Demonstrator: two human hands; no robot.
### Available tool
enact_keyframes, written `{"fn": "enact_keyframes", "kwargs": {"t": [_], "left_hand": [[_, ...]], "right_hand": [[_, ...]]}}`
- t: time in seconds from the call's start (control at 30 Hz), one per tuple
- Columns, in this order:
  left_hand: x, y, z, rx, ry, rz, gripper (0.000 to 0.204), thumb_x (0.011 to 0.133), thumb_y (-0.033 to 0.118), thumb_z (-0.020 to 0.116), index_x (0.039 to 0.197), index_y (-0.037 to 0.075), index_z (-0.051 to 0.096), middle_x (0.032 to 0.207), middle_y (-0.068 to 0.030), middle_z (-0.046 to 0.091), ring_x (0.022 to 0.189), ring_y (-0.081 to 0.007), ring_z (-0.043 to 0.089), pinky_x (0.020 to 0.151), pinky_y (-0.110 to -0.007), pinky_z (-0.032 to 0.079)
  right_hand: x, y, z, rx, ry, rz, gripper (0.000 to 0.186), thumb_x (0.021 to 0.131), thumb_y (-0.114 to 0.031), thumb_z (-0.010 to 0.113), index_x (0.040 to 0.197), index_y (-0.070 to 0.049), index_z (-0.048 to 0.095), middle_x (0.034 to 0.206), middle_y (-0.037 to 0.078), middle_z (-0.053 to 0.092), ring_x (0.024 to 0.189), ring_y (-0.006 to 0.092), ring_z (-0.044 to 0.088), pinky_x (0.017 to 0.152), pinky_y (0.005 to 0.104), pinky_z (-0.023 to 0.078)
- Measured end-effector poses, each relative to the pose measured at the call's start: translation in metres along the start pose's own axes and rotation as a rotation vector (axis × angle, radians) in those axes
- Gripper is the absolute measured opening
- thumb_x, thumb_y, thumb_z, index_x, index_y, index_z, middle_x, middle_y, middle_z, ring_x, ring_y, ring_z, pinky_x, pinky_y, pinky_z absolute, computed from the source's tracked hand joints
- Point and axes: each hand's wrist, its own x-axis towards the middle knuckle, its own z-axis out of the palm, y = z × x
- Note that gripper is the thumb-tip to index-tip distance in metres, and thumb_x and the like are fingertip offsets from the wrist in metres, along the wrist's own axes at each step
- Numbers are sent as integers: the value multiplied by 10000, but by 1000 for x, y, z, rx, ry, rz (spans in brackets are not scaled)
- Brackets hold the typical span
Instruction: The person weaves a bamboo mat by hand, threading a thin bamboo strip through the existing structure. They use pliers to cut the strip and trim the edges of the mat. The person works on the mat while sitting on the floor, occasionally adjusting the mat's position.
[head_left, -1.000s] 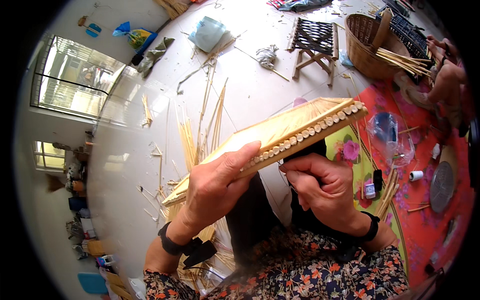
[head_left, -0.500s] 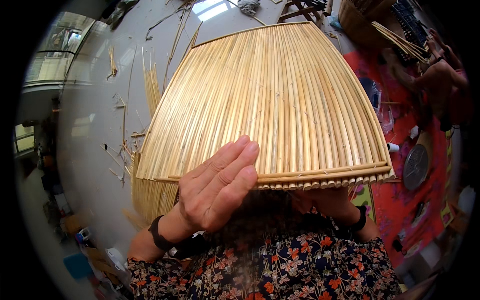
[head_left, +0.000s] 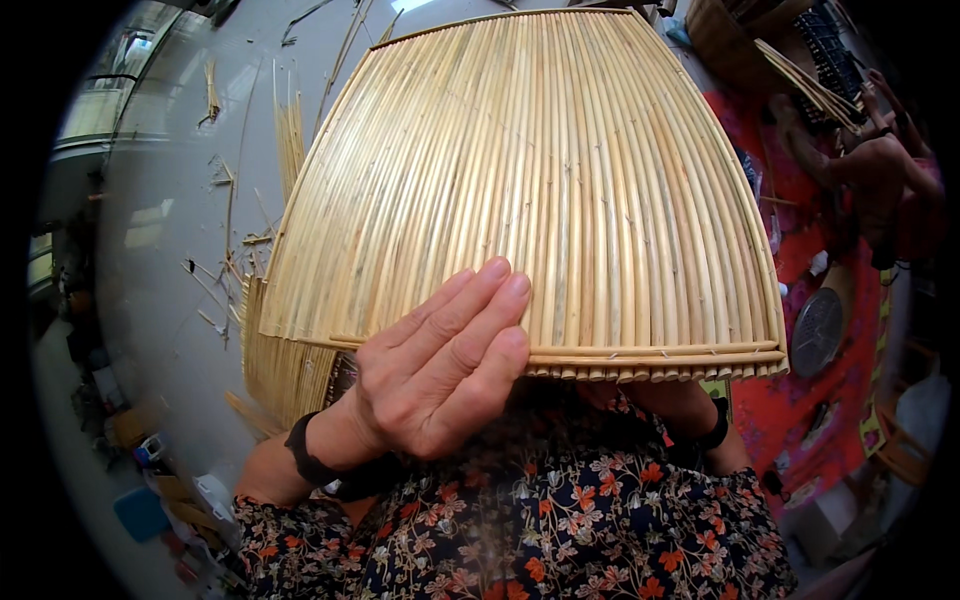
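A wide panel of pale reed stalks (head_left: 560,200), laid side by side, fills the middle of the view. Two thin strips (head_left: 660,353) are stitched across its near edge, and the cut stalk ends poke out below them. My left hand (head_left: 440,370) lies on the panel at the near edge, left of the middle, with its fingers stretched flat along the stalks. Under the right part of that edge is my right hand (head_left: 665,397); only a part near the wrist shows, and the panel hides its fingers. A dark band circles each wrist.
Another bundle of reeds (head_left: 290,370) sits below the panel's left side. Loose stalks (head_left: 288,130) and scraps lie on the grey floor. On the right are a red patterned mat (head_left: 800,440), a round metal disc (head_left: 818,332), a basket (head_left: 725,45) and another person (head_left: 885,170) with thin sticks nearby.
The panel's far edge stands higher in the view, and the surroundings have shifted up and slightly left. My left hand keeps its place on the panel. Less of my right hand shows under the edge.
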Motion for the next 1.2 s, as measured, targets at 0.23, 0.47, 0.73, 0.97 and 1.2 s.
{"fn": "enact_keyframes", "kwargs": {"t": [0.23, 0.47, 0.73, 0.97, 1.2], "left_hand": [[-3, 0, 0, -1, -47, 9, 187, 974, -19, 624, 1146, -64, 567, 1147, -336, 712, 1095, -471, 719, 910, -516, 623], [-6, -3, 4, 34, 6, 11, 80, 911, 25, 670, 971, -25, 655, 1103, -268, 747, 1083, -412, 739, 915, -480, 628], [-9, 1, 13, 63, 32, 9, 63, 905, 35, 672, 942, -13, 654, 1102, -262, 748, 1084, -403, 741, 917, -478, 628], [-10, 2, 21, 68, 19, 28, 82, 922, 37, 661, 973, -24, 638, 1117, -269, 742, 1098, -421, 731, 922, -490, 624], [-17, 6, 28, 106, 17, 32, 85, 920, 49, 664, 968, -17, 641, 1129, -266, 740, 1120, -415, 725, 950, -489, 613]], "right_hand": [[1, 2, 2, -1, 5, -5, 206, 1075, -137, 565, 935, -10, 649, 720, 26, 649, 667, 118, 621, 603, 271, 502], [-4, -5, -2, -16, 21, -37, 214, 1083, -145, 548, 948, -11, 645, 737, 25, 655, 683, 120, 624, 616, 275, 507], [-13, 10, 11, 162, 104, 42, 180, 1093, -135, 534, 1011, -8, 631, 739, 29, 632, 664, 124, 592, 603, 292, 494], [-15, 0, 12, 230, 169, 9, 269, 987, -102, 698, 1219, 11, 622, 952, 53, 686, 839, 163, 651, 711, 312, 551], [-16, -15, 14, 332, 195, 52, 470, 929, -179, 770, 1329, 11, 611, 1194, 44, 680, 1041, 149, 643, 899, 313, 540]]}}
